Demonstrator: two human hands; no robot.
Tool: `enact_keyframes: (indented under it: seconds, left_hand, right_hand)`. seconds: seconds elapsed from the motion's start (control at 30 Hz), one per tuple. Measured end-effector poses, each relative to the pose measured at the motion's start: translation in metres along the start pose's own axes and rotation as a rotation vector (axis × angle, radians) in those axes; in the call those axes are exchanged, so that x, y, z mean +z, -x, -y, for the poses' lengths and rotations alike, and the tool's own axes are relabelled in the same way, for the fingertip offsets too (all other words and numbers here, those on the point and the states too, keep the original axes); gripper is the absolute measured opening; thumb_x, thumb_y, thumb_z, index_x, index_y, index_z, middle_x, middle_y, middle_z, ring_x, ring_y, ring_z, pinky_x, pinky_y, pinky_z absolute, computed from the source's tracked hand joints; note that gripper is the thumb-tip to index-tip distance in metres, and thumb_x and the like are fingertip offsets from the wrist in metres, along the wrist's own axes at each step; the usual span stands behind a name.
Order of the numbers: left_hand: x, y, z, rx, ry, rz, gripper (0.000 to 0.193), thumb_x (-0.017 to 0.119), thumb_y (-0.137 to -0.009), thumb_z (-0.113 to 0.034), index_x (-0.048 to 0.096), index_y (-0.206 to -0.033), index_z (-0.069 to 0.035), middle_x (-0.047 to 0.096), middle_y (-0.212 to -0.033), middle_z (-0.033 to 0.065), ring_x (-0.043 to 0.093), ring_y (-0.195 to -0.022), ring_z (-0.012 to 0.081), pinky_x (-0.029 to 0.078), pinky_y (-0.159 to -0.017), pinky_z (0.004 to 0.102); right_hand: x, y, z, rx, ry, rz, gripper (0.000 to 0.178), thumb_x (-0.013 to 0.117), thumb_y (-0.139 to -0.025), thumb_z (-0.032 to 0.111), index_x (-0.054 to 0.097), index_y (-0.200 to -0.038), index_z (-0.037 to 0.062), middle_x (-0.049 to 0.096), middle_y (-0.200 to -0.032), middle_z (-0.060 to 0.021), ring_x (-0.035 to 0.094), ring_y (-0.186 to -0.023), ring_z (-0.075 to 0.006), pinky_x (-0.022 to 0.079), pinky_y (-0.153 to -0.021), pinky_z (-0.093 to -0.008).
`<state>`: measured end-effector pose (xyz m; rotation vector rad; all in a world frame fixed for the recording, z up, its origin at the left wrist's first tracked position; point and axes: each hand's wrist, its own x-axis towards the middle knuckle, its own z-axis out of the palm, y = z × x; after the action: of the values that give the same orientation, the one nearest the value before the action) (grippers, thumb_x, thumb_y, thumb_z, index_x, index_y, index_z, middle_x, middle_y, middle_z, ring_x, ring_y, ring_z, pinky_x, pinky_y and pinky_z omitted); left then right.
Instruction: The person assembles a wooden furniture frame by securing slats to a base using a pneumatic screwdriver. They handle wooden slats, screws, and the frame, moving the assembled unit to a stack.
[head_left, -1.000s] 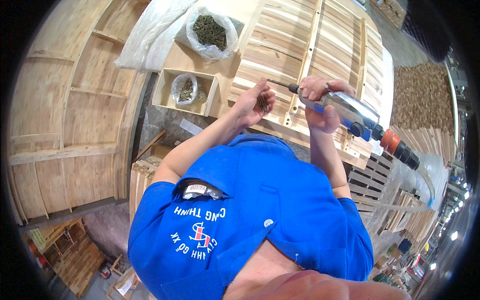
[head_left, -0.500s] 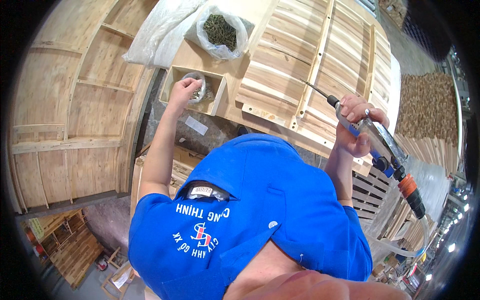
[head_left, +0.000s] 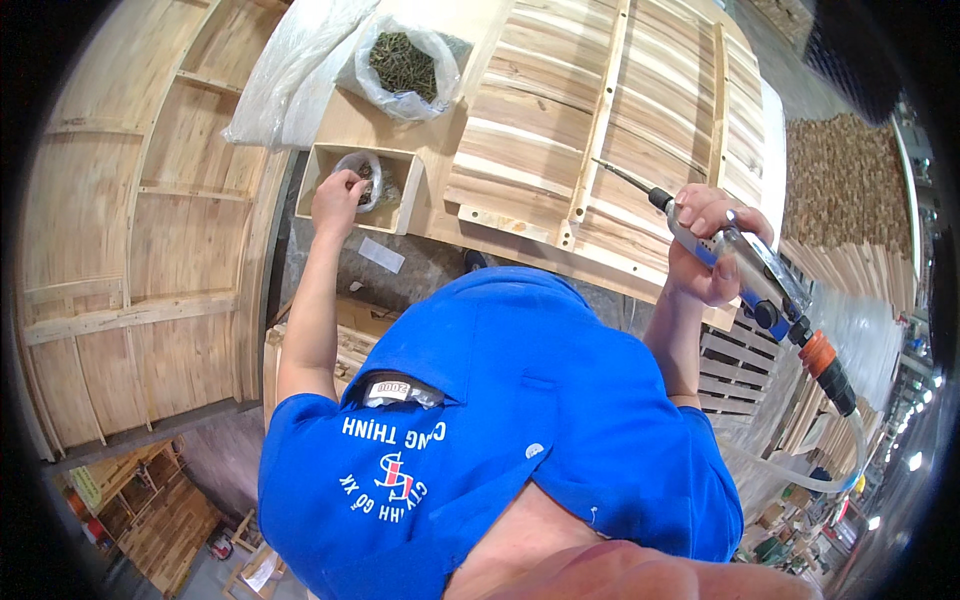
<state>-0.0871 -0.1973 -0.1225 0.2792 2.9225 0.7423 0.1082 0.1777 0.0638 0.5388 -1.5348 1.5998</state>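
My left hand (head_left: 338, 203) reaches over a small open wooden box (head_left: 405, 213) on the left. Its fingers are pinched together at the mouth of a clear plastic bag (head_left: 372, 160) of small dark pieces, perhaps screws; what they hold is too small to make out. My right hand (head_left: 708, 245) is wrapped around a pneumatic screwdriver (head_left: 765, 275) with a blue and silver body. Its long thin bit (head_left: 625, 176) points left, above the slatted wooden panel (head_left: 540, 140). An orange-and-black coupling (head_left: 825, 365) joins the tool to a clear hose (head_left: 800, 482).
Beyond the box stands a larger bag (head_left: 450, 75) full of dark screw-like pieces, with white plastic sheeting (head_left: 290, 75) beside it. A big framed wooden panel (head_left: 190, 230) rises at the left. Stacked timber (head_left: 840, 200) and a slatted pallet (head_left: 735, 365) are at the right.
The whole view has shifted slightly, so the bench things sit further left. My left fingers have shifted within the bag's mouth. The screwdriver stays in my right hand, nearly still.
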Motion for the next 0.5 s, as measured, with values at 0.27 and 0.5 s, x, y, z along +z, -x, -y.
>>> enact_keyframes:
  seconds: [0.27, 0.5]
  left_hand:
    - [0.016, -0.007, -0.042, 0.041, 0.256, -0.252, 0.015, 0.06, -0.077, -0.019, 0.064, -0.081, -0.005, 0.064, -0.072, 0.0117, 0.063, -0.067, 0.0229, 0.048, -0.063, 0.0314]
    - [0.022, -0.003, -0.056, -0.121, -0.166, -0.151, 0.016, 0.056, -0.075, -0.016, 0.064, -0.083, -0.006, 0.064, -0.084, 0.0162, 0.061, -0.083, 0.0332, 0.047, -0.075, 0.0423]
  right_hand:
    - [-0.06, -0.005, 0.023, -0.02, 0.019, -0.079, 0.042, 0.059, -0.077, 0.028, 0.043, -0.107, 0.0038, 0.051, -0.07, -0.0096, 0.051, -0.067, -0.0215, 0.041, -0.066, -0.038]
    - [-0.13, -0.001, 0.061, -0.037, 0.131, -0.077, 0.041, 0.058, -0.077, 0.027, 0.042, -0.106, 0.0026, 0.051, -0.067, -0.0088, 0.051, -0.063, -0.0203, 0.043, -0.064, -0.0372]
